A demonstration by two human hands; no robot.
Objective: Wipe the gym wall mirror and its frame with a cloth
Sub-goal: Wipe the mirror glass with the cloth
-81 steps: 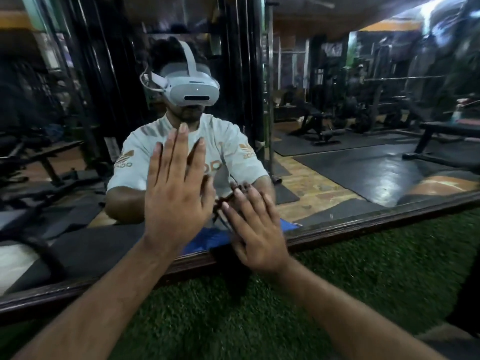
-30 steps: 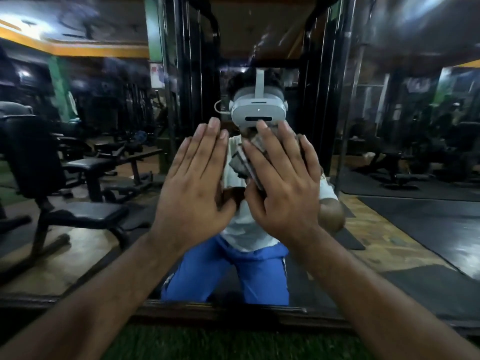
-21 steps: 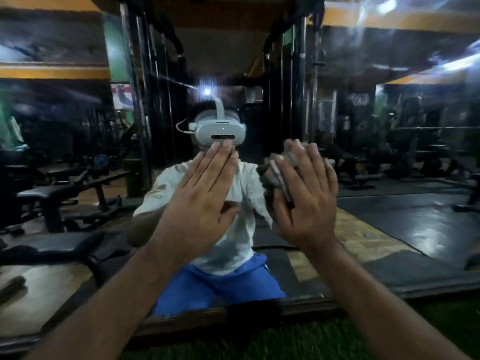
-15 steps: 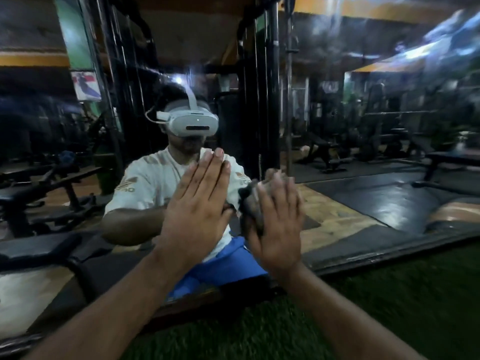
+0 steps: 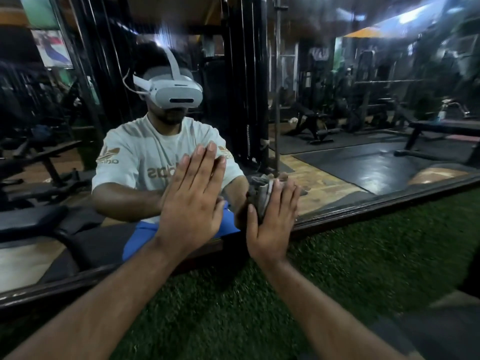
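Low on the mirror (image 5: pixel 363 126), the right hand (image 5: pixel 272 224) had swept the cloth (image 5: pixel 262 193) down near the frame (image 5: pixel 376 209), fingers pressing it flat; the left hand (image 5: pixel 192 203) stayed flat, empty, on the glass.

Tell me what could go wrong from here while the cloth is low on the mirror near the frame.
1. The left hand lies flat and bare on the mirror, so it may leave prints on the glass.
2. The cloth is bunched under the right hand, so little of it may touch and streaks could stay.
3. The dark frame sits right against the green turf; wiping it might pick up grit.
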